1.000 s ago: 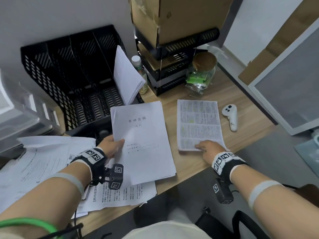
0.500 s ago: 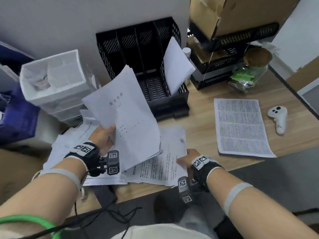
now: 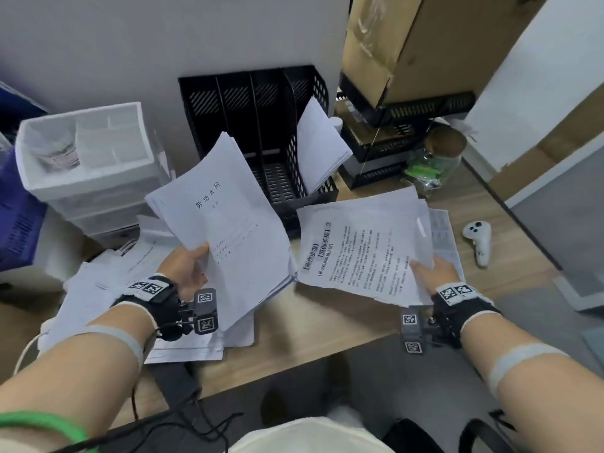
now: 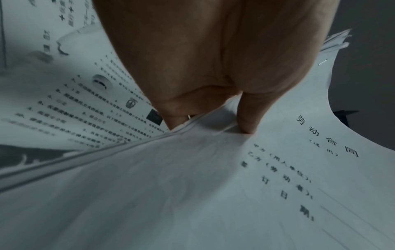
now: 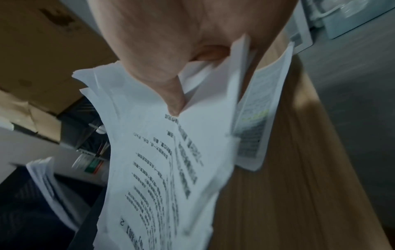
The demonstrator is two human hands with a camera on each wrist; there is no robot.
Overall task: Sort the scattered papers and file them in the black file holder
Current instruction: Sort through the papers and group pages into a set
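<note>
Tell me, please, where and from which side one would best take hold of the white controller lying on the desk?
Probably by its narrow handle, coming from above. The white controller lies flat on the bare desk, apart from the papers, round head away from the person, slim handle pointing near. The right hand is closest, but it grips a sheaf of printed papers.

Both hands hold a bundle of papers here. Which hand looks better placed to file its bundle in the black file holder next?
Probably the left. The left hand holds its contract bundle raised, top edge just before the black file holder. The right hand holds the printed sheets low over the desk, off to the holder's right.
</note>
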